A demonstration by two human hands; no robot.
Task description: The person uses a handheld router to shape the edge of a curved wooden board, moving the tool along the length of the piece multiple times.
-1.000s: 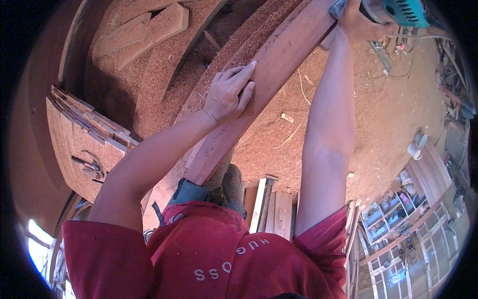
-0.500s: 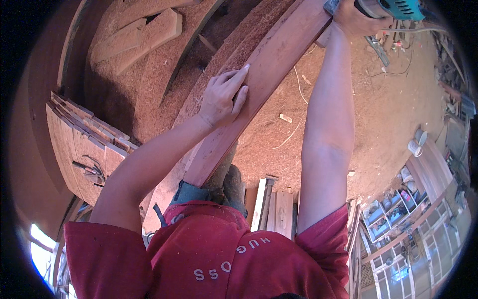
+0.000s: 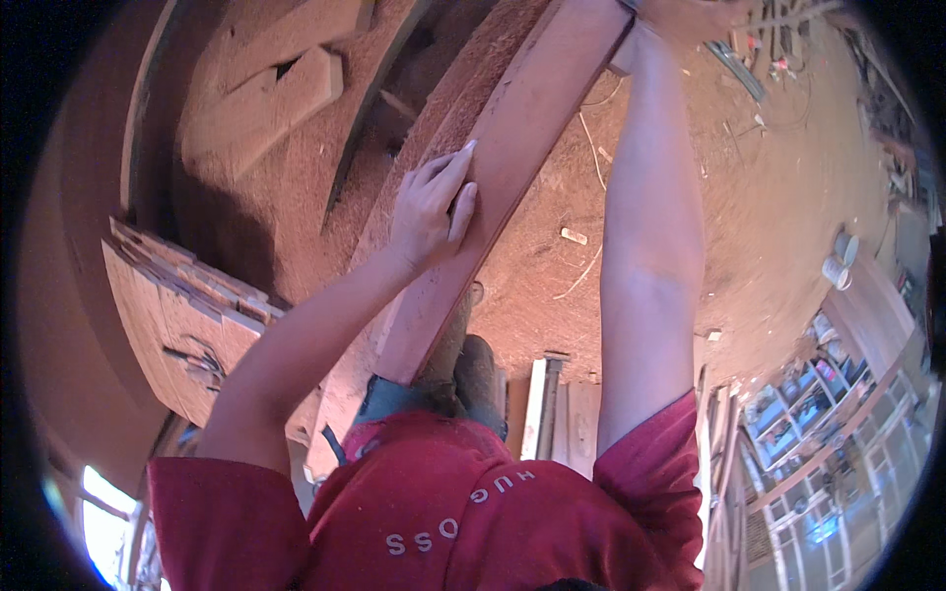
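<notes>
A long reddish-brown plank [image 3: 512, 148] runs slantwise from my waist toward the top edge. My left hand [image 3: 431, 212] lies on it, fingers stretched out, gripping nothing. At the top edge my right hand [image 3: 680, 12] is only partly in view, its fingers cut off. Beside it, over the plank's far end, a small grey metal part [image 3: 631, 5] of a power tool shows. The teal body of that tool, seen in my right hand in the earlier picture, is now out of frame.
Cut boards [image 3: 286, 108] lie in sawdust on the left, near a stack of boards [image 3: 182, 315] with dark-handled tools [image 3: 197, 362] on it. A cord [image 3: 591, 148] and a wood offcut [image 3: 574, 235] lie on the floor. At right are a white container [image 3: 836, 272] and a compartmented rack [image 3: 788, 419].
My right hand and the teal power tool have gone up, mostly past the top edge. My left hand stays on the plank. The whole view has shifted slightly.
</notes>
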